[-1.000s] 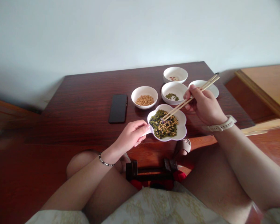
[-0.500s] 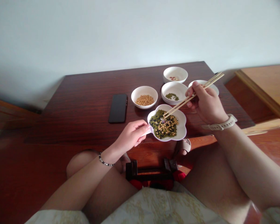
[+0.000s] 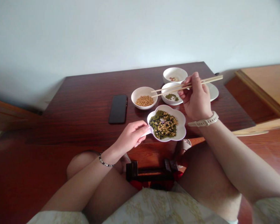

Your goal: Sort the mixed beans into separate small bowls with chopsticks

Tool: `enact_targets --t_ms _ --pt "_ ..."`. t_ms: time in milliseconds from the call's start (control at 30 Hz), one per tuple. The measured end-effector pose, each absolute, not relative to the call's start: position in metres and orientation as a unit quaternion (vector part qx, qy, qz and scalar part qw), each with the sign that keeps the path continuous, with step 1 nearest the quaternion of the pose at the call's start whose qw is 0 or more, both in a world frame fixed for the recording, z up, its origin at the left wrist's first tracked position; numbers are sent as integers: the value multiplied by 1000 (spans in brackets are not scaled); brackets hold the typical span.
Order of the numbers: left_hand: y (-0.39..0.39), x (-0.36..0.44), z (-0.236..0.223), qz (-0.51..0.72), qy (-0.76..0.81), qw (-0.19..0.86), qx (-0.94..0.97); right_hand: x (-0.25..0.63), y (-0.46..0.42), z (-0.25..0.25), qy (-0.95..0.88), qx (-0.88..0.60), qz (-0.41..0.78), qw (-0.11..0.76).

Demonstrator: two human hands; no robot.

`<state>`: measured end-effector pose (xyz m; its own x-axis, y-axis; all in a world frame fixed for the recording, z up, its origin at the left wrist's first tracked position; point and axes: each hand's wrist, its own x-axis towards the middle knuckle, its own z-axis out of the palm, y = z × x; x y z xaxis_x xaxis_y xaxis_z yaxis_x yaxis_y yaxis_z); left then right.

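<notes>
So the landmark here is the white flower-shaped dish [image 3: 180, 129] full of mixed green, black and yellow beans, sitting at the near edge of the dark reddish wooden table [image 3: 88, 90]. The left hand [image 3: 132, 135] is pinching the dish's little handle on its left side, fingers curled around it. The right hand [image 3: 196, 98] is up above and just behind the dish, closed around a pair of pale wooden chopsticks [image 3: 186, 85] that lie almost level, tips pointing left and ending over the small white round bowl of yellow soybeans [image 3: 144, 97], which sits just behind-left of the dish. Can't tell if a bean is pinched in the tips, too small. Behind the dish there's a white bowl with a few green beans [image 3: 171, 95], and farther back a white bowl with a few reddish bits [image 3: 175, 74]. A white plate [image 3: 213, 91] peeks out behind the right hand. A black phone [image 3: 118, 109] lies flat well to the left of the dish.
</notes>
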<state>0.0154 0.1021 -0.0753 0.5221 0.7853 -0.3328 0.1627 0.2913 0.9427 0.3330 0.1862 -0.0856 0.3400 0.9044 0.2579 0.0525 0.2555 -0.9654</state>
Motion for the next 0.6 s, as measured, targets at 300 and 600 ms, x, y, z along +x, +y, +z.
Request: enact_targets --t_ms 300,600 --pt "101 17 -69 225 449 669 547 351 181 -87 -475 -505 334 638" --pt "102 16 -72 226 439 679 543 366 150 -74 -489 -528 397 570"
